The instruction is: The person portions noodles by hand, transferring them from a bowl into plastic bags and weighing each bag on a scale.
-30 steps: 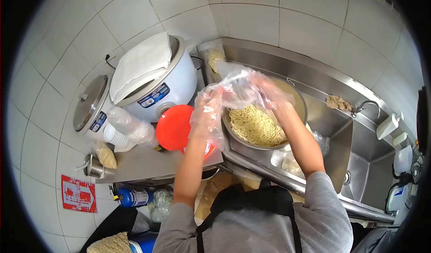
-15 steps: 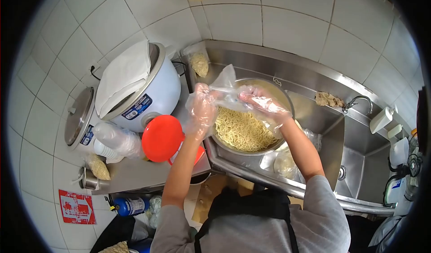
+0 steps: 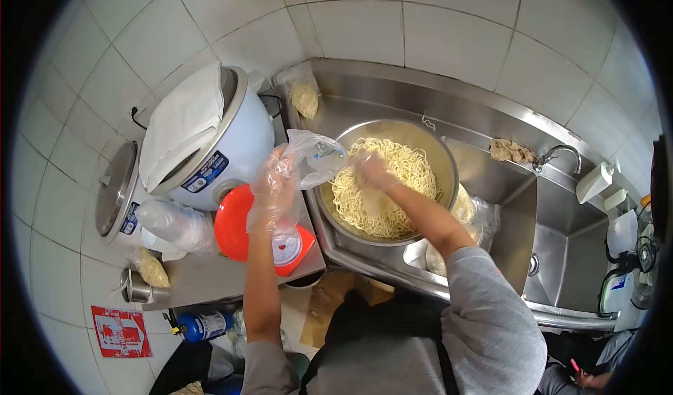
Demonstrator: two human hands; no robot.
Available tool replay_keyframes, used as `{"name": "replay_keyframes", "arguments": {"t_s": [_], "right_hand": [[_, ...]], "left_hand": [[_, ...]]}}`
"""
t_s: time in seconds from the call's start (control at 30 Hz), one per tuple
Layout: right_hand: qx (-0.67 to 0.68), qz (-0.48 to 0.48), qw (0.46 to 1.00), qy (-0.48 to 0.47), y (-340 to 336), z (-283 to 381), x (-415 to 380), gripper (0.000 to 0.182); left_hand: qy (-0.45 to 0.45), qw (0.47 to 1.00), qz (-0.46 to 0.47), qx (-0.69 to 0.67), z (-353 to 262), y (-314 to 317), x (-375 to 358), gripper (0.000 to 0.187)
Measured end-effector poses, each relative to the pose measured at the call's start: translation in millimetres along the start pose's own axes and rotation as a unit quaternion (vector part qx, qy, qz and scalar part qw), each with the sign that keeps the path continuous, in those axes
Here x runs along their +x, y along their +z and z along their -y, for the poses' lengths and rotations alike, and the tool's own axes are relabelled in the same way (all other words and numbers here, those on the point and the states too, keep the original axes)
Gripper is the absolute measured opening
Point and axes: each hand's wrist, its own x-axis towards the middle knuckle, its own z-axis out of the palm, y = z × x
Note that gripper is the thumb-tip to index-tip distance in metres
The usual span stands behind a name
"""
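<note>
A large steel bowl (image 3: pixel 449 178) full of yellow noodles (image 3: pixel 399 164) stands at the left end of the sink. My left hand (image 3: pixel 275 188), in a clear plastic glove, is closed on a clear plastic bag (image 3: pixel 315 158) whose mouth points toward the bowl. My right hand (image 3: pixel 371 172) is over the noodles by the bag's mouth. Motion smears its fingers, so whether noodles are in them cannot be made out. Under my left hand is a red kitchen scale (image 3: pixel 298 251) with a round red pan (image 3: pixel 233 221).
Left of the bowl are two rice cookers (image 3: pixel 249 132), a stack of wrapped cups (image 3: pixel 179 223) and a bag of noodles (image 3: pixel 151 267). Another noodle bag (image 3: pixel 304 100) lies behind. On the right are sink basins (image 3: pixel 568 255) and a faucet (image 3: pixel 561 153). Another person's hand (image 3: pixel 583 378) shows lower right.
Both hands were together at the bag above the bowl. My left hand has moved left with the bag, over the scale. My right hand has left the bag and dropped to the noodles.
</note>
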Motion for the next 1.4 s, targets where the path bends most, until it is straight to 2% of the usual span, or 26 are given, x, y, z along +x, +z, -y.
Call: {"name": "replay_keyframes", "arguments": {"t_s": [0.07, 0.1, 0.13, 0.2, 0.27, 0.3, 0.4, 0.47, 0.5, 0.53, 0.6, 0.67, 0.73, 0.8, 0.87, 0.9, 0.97, 1.03, 1.07, 1.1, 1.13, 1.2, 1.27, 1.3, 1.37, 1.4], "right_hand": [[0.179, -0.062, 0.979, -0.080, 0, -30, 1, 0.058], [0.196, -0.164, 0.961, -0.109, 0, -40, -1, 0.044], [0.246, -0.063, 0.967, -0.022, -47, -37, -22, 0.046], [0.294, -0.134, 0.945, -0.054, -85, -51, -39, 0.049], [0.342, -0.076, 0.936, -0.024, -157, -39, -84, 0.054], [0.277, -0.157, 0.948, -0.030, -164, -43, -88, 0.057], [0.325, -0.143, 0.935, -0.022, -181, -41, -103, 0.058], [0.287, -0.108, 0.951, 0.038, -180, -36, -113, 0.057], [0.213, -0.101, 0.972, 0.015, -147, -64, -90, 0.058], [0.100, -0.043, 0.994, -0.025, -125, -74, -80, 0.070], [0.006, 0.085, 0.995, -0.053, -86, -68, -74, 0.083], [-0.252, -0.096, 0.949, -0.164, -17, -63, -85, 0.088], [-0.208, -0.063, 0.969, -0.116, -10, -49, -84, 0.085], [-0.163, -0.026, 0.984, -0.067, -9, -48, -83, 0.082], [0.088, -0.062, 0.994, -0.034, -15, -68, -87, 0.062], [0.210, -0.083, 0.974, -0.017, -27, -71, -82, 0.056], [0.074, -0.090, 0.989, 0.093, -64, -69, -66, 0.049], [0.341, -0.161, 0.915, -0.146, -123, -79, -66, 0.049], [0.209, -0.213, 0.951, -0.084, -172, -63, -85, 0.043], [0.140, -0.268, 0.950, -0.084, -210, -49, -97, 0.040], [0.206, -0.309, 0.916, -0.151, -234, -54, -99, 0.041], [0.397, -0.262, 0.868, -0.143, -277, -39, -117, 0.040], [0.337, -0.272, 0.895, -0.110, -301, -14, -136, 0.038], [0.273, -0.278, 0.918, -0.076, -305, -7, -141, 0.036], [0.257, -0.292, 0.915, -0.104, -294, -17, -138, 0.032], [0.133, -0.243, 0.957, -0.080, -286, -21, -132, 0.031]], "left_hand": [[0.016, 1.000, 0.013, 0.020, 5, -10, -11, 0.030], [-0.019, 0.999, 0.014, -0.031, 4, -16, -13, 0.030], [-0.054, 0.995, 0.017, -0.083, 2, -20, -15, 0.029], [-0.058, 0.995, 0.020, -0.082, -2, -29, -16, 0.029], [-0.048, 0.996, 0.026, -0.070, -7, -35, -14, 0.030], [-0.043, 0.996, 0.028, -0.068, -9, -36, -13, 0.030], [-0.038, 0.997, 0.032, -0.067, -16, -36, -9, 0.030], [-0.035, 0.996, 0.034, -0.074, -20, -34, -6, 0.030], [-0.034, 0.996, 0.035, -0.078, -20, -32, -4, 0.030], [-0.034, 0.995, 0.035, -0.082, -23, -32, -3, 0.030], [-0.045, 0.994, 0.048, -0.088, -25, -34, 0, 0.030], [-0.058, 0.992, 0.061, -0.090, -26, -35, 0, 0.030], [-0.145, 0.974, 0.074, -0.158, -27, -34, 2, 0.028], [-0.116, 0.984, 0.058, -0.125, -21, -32, -1, 0.028], [-0.090, 0.991, 0.047, -0.092, -14, -32, -11, 0.028], [-0.057, 0.996, 0.031, -0.065, -9, -35, -12, 0.029], [-0.022, 0.999, 0.009, -0.039, -1, -44, -9, 0.030], [-0.026, 0.999, 0.037, 0.001, 5, -52, -8, 0.032], [-0.026, 0.999, 0.037, 0.000, 6, -54, -7, 0.032], [-0.043, 0.998, 0.032, -0.027, 5, -56, -5, 0.033], [-0.059, 0.996, 0.026, -0.054, 4, -57, -4, 0.033], [-0.030, 0.999, 0.001, -0.023, 0, -58, -5, 0.034], [0.000, 1.000, -0.021, 0.009, -4, -58, -6, 0.034], [-0.036, 0.999, 0.004, -0.014, -5, -58, -4, 0.035], [-0.070, 0.996, 0.027, -0.037, -5, -53, -3, 0.035], [-0.056, 0.997, 0.003, -0.051, 1, -44, -3, 0.035]]}}
